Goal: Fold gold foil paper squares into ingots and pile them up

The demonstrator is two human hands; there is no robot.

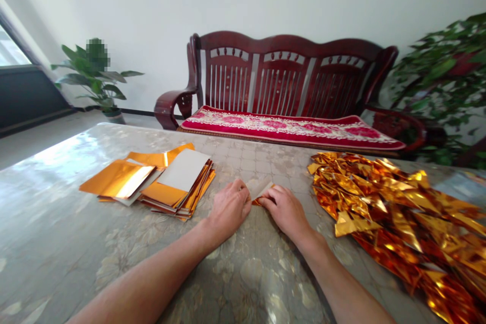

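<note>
Both of my hands pinch a partly folded sheet of foil paper low over the middle of the table. Its pale grey back faces up, and a little orange-gold foil shows beneath. My left hand has its fingers closed on the sheet's left side. On the right side, my right hand grips it between thumb and fingers. Left of my hands lies a loose stack of flat gold foil sheets, a few with the grey side up. To the right spreads a large heap of folded gold foil pieces.
The table has a glossy, flower-patterned cover. Behind it stands a dark red wooden bench with a red floral seat cover. Potted plants stand at the left and right. A clear plastic item lies behind the heap.
</note>
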